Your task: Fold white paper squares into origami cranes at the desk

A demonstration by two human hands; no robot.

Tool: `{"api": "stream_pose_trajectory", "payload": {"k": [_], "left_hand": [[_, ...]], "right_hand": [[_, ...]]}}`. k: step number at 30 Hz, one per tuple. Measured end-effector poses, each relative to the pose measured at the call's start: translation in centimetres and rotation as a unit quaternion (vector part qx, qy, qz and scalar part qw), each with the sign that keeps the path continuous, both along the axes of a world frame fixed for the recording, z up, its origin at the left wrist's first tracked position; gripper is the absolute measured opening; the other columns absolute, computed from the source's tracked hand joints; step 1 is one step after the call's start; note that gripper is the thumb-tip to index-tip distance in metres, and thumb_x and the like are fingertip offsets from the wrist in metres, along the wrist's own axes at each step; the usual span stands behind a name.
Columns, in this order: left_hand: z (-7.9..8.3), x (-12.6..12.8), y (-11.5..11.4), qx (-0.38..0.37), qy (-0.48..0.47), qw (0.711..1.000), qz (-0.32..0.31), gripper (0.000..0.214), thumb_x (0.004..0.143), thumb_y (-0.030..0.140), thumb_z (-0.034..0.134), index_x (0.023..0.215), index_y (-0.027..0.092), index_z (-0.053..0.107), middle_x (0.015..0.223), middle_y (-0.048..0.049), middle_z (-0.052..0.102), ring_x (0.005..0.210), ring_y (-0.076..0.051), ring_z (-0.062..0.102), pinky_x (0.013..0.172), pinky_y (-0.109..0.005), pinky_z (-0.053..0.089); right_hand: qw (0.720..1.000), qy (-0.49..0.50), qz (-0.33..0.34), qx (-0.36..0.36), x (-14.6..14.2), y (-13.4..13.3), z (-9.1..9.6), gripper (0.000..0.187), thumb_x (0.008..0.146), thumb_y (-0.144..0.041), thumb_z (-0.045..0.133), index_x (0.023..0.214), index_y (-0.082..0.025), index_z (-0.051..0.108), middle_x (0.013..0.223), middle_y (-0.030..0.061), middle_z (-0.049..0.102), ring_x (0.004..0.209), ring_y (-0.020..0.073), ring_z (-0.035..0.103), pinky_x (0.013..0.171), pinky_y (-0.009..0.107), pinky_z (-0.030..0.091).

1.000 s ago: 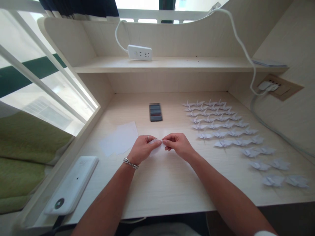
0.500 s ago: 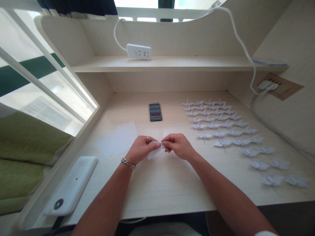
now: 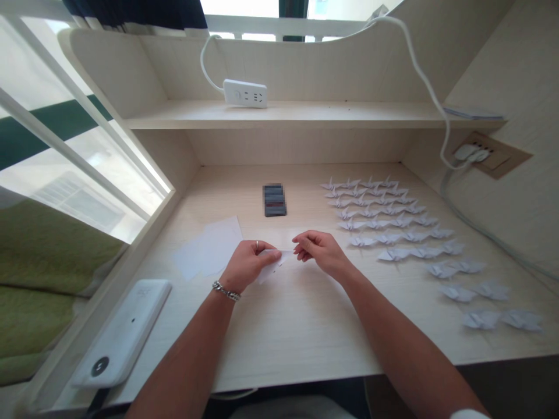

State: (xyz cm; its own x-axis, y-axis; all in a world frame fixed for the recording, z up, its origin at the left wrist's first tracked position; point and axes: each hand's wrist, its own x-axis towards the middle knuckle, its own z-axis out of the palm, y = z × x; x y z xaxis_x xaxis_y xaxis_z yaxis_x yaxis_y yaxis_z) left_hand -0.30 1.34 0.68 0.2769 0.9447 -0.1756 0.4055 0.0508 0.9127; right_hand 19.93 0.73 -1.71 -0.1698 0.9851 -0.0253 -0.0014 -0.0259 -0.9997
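My left hand (image 3: 247, 265) and my right hand (image 3: 318, 250) meet over the middle of the pale wooden desk (image 3: 305, 326). Between them they pinch a small piece of white folded paper (image 3: 275, 259), the left hand gripping its left part, the right hand's fingertips closed on its right tip. A ring and a chain bracelet show on the left hand. Just left of my hands lie loose white paper sheets (image 3: 209, 247). Several finished white paper cranes (image 3: 393, 224) stand in rows on the right side of the desk.
A dark phone (image 3: 274, 199) lies behind my hands. A white flat device (image 3: 124, 331) rests at the desk's left front edge. A white power strip (image 3: 244, 93) sits on the upper shelf, and a cable (image 3: 430, 87) runs to a wall socket (image 3: 476, 154) at right.
The folded paper has been worked between the fingertips and now sticks out lower and to the left. My right hand has shifted slightly right and back. The view drifted a little.
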Motion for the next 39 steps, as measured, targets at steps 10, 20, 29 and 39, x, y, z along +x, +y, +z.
{"api": "stream_pose_trajectory", "payload": {"k": [10,20,29,39], "left_hand": [[0.3,0.2,-0.2,0.021,0.024,0.999,-0.001,0.024,0.070,0.037,0.066,0.069,0.015,0.074,0.057,-0.0006,0.064,0.053,-0.014,0.053,0.050,-0.023,0.039],[0.0,0.2,-0.2,0.050,0.036,0.998,-0.018,0.023,0.073,0.037,0.063,0.070,0.016,0.074,0.064,-0.0020,0.069,0.060,-0.016,0.058,0.056,-0.024,0.041],[-0.2,0.5,-0.2,0.101,0.061,0.993,-0.013,0.026,0.075,0.040,0.062,0.068,0.017,0.072,0.065,-0.0027,0.069,0.062,-0.016,0.059,0.056,-0.024,0.041],[-0.5,0.1,0.4,0.020,-0.126,0.985,0.113,0.033,0.067,0.046,0.071,0.066,0.014,0.063,0.058,0.0010,0.059,0.053,-0.011,0.049,0.051,-0.022,0.037]], "right_hand": [[0.990,-0.126,0.062,0.009,-1.3,-0.8,-0.2,0.033,0.085,-0.041,0.055,0.065,-0.016,0.062,0.061,0.0029,0.065,0.051,0.0107,0.058,0.052,0.023,0.046],[0.992,-0.104,0.069,0.023,-1.4,-0.8,-0.1,0.023,0.082,-0.037,0.059,0.074,-0.016,0.063,0.067,0.0030,0.067,0.057,0.0122,0.060,0.056,0.024,0.048],[0.995,-0.072,0.068,0.007,-1.5,-0.8,-0.2,0.021,0.080,-0.036,0.060,0.074,-0.016,0.061,0.063,0.0018,0.064,0.057,0.0125,0.059,0.056,0.025,0.047],[0.999,-0.031,0.032,0.002,-1.4,-0.6,-0.1,0.021,0.078,-0.035,0.063,0.071,-0.015,0.060,0.062,0.0020,0.064,0.051,0.0111,0.055,0.051,0.023,0.043]]}}
